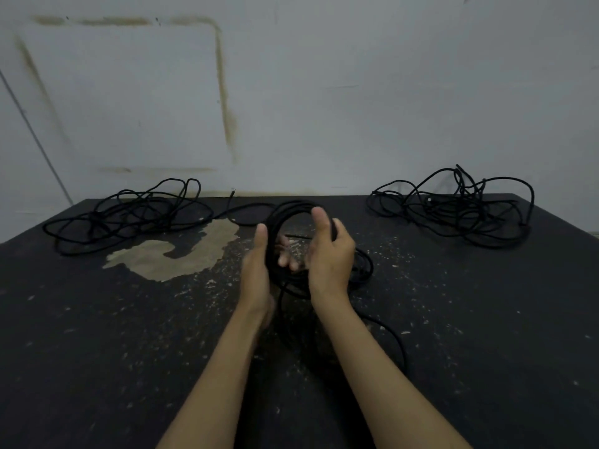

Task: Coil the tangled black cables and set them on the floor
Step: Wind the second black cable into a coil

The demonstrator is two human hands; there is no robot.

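Both hands meet at one coil of black cable (293,222), which stands almost upright between them, its ring facing the person so that one can look through the hole to the table (97,335) behind. The left hand (256,273) is at the left side of the ring, with its thumb raised along the outer edge and its fingers passing behind and through the hole, so it seems to support the coil rather than to squeeze it; how tightly it grips, I cannot tell. The right hand (330,254) is curled round the right side of the ring, thumb up on the near face and fingers wrapped over the strands, holding them together. From under the right hand a loose tail (397,341) of the same cable runs down and toward the person's right forearm, lying on the table. This tail is nearer to the right hand, so I judge that this hand must draw it up for the next loop, while the left hand keeps the ring. Far to the left of the left hand lies one tangled heap (126,212), and far to the right of the right hand lies a second heap (453,209), both untouched on the table.
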